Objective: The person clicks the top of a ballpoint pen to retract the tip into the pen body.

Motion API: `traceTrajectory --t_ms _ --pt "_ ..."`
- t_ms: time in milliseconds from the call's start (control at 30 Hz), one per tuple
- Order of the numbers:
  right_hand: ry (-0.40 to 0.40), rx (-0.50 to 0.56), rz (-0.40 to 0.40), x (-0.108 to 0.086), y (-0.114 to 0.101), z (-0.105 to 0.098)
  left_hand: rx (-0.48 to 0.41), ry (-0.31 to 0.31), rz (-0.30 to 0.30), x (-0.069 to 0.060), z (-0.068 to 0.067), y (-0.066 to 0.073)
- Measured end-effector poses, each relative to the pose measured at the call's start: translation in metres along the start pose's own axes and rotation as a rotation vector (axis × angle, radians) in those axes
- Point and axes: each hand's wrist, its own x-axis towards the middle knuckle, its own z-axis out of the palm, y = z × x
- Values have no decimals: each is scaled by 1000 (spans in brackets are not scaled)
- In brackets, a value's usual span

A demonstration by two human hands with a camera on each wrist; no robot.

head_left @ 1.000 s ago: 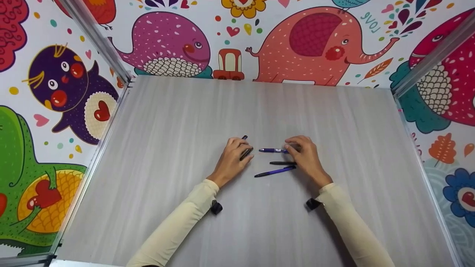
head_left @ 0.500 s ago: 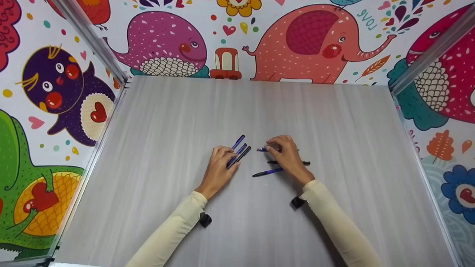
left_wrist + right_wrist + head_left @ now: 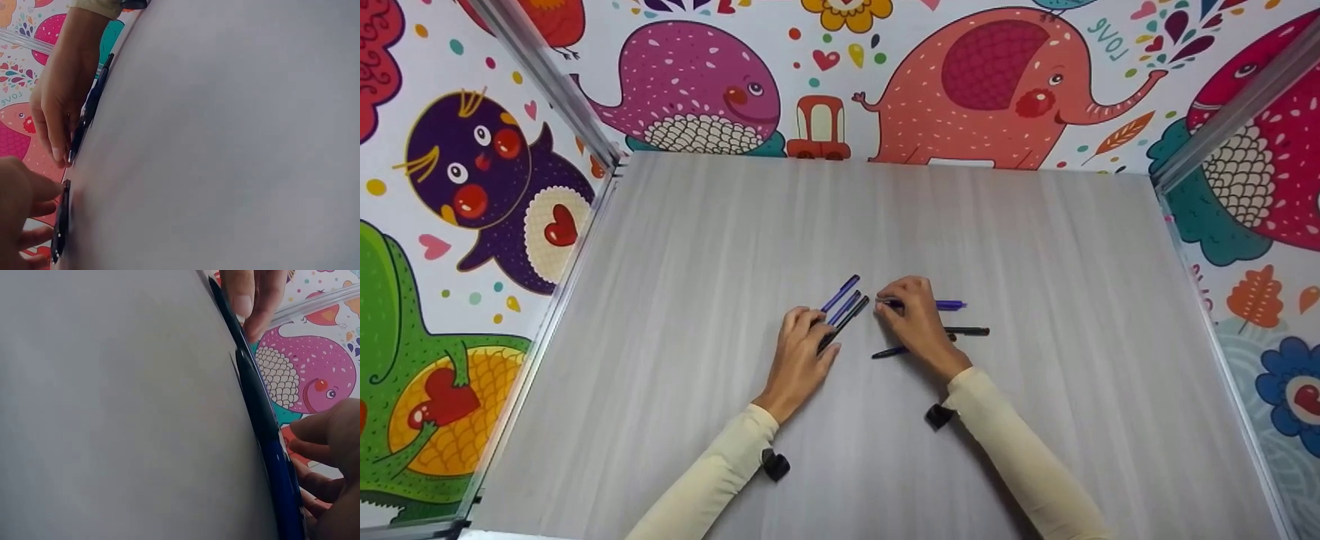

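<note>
Three pens lie slanted by the left hand [image 3: 799, 356]: a blue pen [image 3: 841, 292], a second blue pen [image 3: 846, 305] and a black pen [image 3: 851, 313]. The left fingers rest over their lower ends, loosely spread, with the thumb beside the black one. The right hand [image 3: 915, 322] has its thumb and fingertips around the left end of a purple-blue pen [image 3: 951, 305]. Under that palm, partly hidden, lie a black pen [image 3: 971, 331] and a black-tipped pen [image 3: 889, 352]. In the right wrist view, a blue pen with a black grip [image 3: 275, 461] lies close to the camera.
A grey wood-grain table [image 3: 720, 225] carries everything. Metal rails [image 3: 547, 82] and walls printed with cartoon animals enclose its far and side edges. Small black devices sit at both wrists, one near the left sleeve [image 3: 712, 465].
The right hand has moved left along the purple-blue pen to its left end, uncovering the right ends of two pens. The left hand has drawn back toward the person, exposing more of its three pens.
</note>
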Motion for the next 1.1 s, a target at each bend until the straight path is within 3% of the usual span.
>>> traceTrajectory --t_ms 167,433,833,1100 --pt "11 -48 -46 1 -2 6 76 28 31 0 3 1" --pt "-10 -117 -43 4 -6 12 169 5 37 1 4 0" --pt "-5 -99 -91 3 -5 11 141 30 23 4 7 -2" --pt "104 46 -189 1 11 8 86 60 -3 11 3 4"
